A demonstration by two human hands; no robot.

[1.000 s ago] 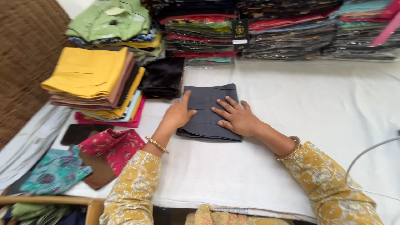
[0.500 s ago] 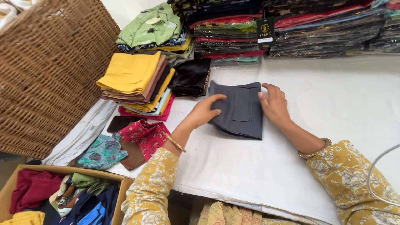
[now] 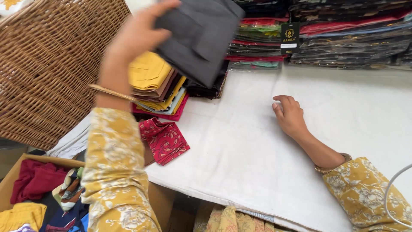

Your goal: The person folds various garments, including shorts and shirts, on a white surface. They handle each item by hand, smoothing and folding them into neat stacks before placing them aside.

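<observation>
The white cloth-covered table (image 3: 352, 107) lies open across its middle and right, its near edge running along the bottom; the right hand (image 3: 289, 115) rests there palm down, fingers loosely spread, holding nothing. The left hand (image 3: 137, 36) (blurred) is raised above the table's left end, its fingers closed on the upper edge of the folded dark grey garment (image 3: 199, 36), which hangs tilted in the air in front of the stacks.

Half a second earlier the garment lay flat on the table under both hands; it is now lifted clear, and the right hand has let go.

Below the garment stands a pile of folded yellow, brown and pink fabrics (image 3: 156, 88), with a folded red patterned cloth (image 3: 165, 139) just beside it. A large woven wicker basket (image 3: 47, 73) closes off the left, plastic-wrapped folded garments (image 3: 343, 38) line the far edge, and an open cardboard box of mixed clothes (image 3: 30, 189) sits below the table's left corner.
</observation>
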